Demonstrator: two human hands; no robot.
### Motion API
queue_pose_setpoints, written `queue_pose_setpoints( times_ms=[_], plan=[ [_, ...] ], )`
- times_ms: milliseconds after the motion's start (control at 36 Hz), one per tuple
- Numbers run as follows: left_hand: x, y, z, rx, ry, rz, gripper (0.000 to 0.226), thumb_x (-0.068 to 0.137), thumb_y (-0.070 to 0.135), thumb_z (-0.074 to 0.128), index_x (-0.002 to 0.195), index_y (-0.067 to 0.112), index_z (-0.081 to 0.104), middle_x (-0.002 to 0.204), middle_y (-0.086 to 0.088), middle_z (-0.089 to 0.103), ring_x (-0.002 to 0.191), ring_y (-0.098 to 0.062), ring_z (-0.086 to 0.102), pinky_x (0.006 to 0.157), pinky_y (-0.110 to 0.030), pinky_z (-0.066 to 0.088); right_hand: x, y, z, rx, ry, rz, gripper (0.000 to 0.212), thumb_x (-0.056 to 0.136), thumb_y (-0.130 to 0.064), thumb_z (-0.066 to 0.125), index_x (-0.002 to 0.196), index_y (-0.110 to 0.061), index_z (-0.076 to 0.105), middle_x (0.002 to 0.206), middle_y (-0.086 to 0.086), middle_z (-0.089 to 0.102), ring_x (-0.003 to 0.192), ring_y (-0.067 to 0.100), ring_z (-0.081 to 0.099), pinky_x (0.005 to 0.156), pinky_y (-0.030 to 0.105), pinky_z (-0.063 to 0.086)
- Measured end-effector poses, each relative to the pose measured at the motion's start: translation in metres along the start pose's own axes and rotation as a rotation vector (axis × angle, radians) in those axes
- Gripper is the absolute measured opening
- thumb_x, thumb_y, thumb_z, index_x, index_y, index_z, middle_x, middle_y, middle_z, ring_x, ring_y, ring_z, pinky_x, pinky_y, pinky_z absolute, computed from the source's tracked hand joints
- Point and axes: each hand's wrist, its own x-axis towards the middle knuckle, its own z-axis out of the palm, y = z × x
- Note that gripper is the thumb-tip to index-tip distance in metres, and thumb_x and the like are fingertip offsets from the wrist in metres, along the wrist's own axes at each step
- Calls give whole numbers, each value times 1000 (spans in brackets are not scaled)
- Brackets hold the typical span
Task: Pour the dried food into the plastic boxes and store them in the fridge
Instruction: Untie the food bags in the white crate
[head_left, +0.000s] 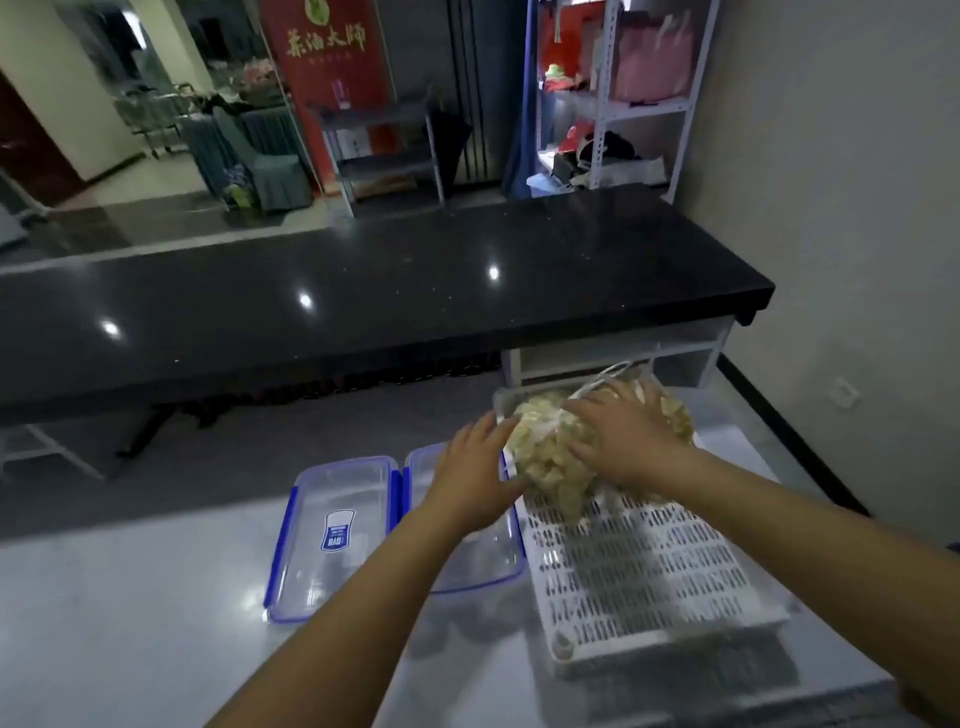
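Observation:
A clear bag of pale yellow dried food (550, 457) lies at the far end of a white slotted plastic basket (639, 571). My right hand (623, 436) rests on top of the bag and grips it. My left hand (475, 478) presses against the bag's left side with its fingers spread. Two clear plastic boxes with blue rims stand side by side left of the basket: the left box (332, 535) carries a blue label, and the right box (467, 551) is partly hidden under my left forearm. Both boxes look empty.
Everything sits on a light grey surface (130, 623). Behind it runs a long glossy black counter (363, 291). A beige wall (831, 208) closes the right side. Shelves with bags and clothes (613, 104) stand far back.

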Motion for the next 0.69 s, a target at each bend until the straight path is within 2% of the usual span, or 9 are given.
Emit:
queue_pose_setpoints(
  times_ms=[139, 250, 333, 417, 472, 528, 583, 639, 694],
  plan=[
    [37, 14, 1, -51, 57, 16, 57, 98, 29, 57, 152, 28, 40, 156, 2, 44, 143, -22, 39, 117, -43, 32, 23, 4, 1, -217, 26, -58, 40, 91, -49, 50, 131, -40, 52, 138, -4, 58, 141, 28, 33, 114, 63, 2],
    [56, 23, 0, -142, 78, -42, 40, 101, 22, 53, 141, 24, 57, 144, 1, 58, 132, -21, 52, 107, -38, 44, 31, 6, 0, -213, 73, -83, 29, 87, -45, 59, 115, -37, 63, 121, -8, 66, 134, 25, 42, 115, 61, 5],
    [67, 27, -2, -139, 53, -45, 37, 98, 19, 55, 134, 24, 64, 139, 1, 63, 125, -21, 57, 101, -40, 49, 33, 6, 2, -179, 132, -105, 14, 88, -38, 60, 99, -34, 68, 108, -10, 68, 129, 23, 44, 116, 59, 7],
    [75, 30, -1, -113, 29, -36, 32, 96, 18, 60, 127, 23, 69, 134, 1, 66, 121, -20, 60, 100, -40, 50, 34, 8, 6, -125, 199, -124, 16, 91, -33, 56, 95, -33, 72, 107, -9, 68, 123, 20, 50, 114, 53, 14],
    [80, 30, 0, -94, 30, -43, 28, 96, 23, 63, 122, 24, 72, 129, 1, 68, 117, -19, 62, 97, -39, 51, 34, 11, 11, -20, 252, -146, 20, 93, -26, 54, 97, -28, 74, 109, -6, 67, 112, 20, 55, 105, 43, 28],
    [82, 30, 3, -70, 53, -52, 22, 95, 28, 65, 115, 25, 74, 123, 3, 70, 110, -19, 64, 90, -38, 53, 31, 13, 15, 136, 283, -158, 21, 94, -17, 55, 99, -18, 75, 110, -1, 66, 97, 22, 60, 85, 34, 40],
    [83, 30, 5, -45, 77, -47, 17, 95, 31, 66, 108, 25, 75, 117, 3, 70, 104, -18, 64, 82, -34, 53, 26, 13, 19, 211, 300, -155, 19, 94, -13, 57, 99, -13, 75, 111, 1, 64, 87, 22, 61, 71, 29, 40],
    [84, 29, 7, -23, 88, -17, 16, 96, 31, 65, 107, 24, 75, 115, 2, 70, 101, -20, 64, 79, -35, 53, 21, 14, 22, 228, 322, -159, 17, 94, -13, 58, 98, -12, 74, 109, 2, 64, 83, 21, 60, 68, 26, 37],
    [83, 29, 9, 2, 88, 34, 18, 97, 30, 63, 107, 21, 75, 119, 0, 68, 106, -22, 63, 84, -39, 54, 16, 12, 22, 268, 338, -138, 16, 94, -12, 58, 97, -11, 74, 107, 2, 63, 83, 20, 59, 69, 26, 38]
  ],
)
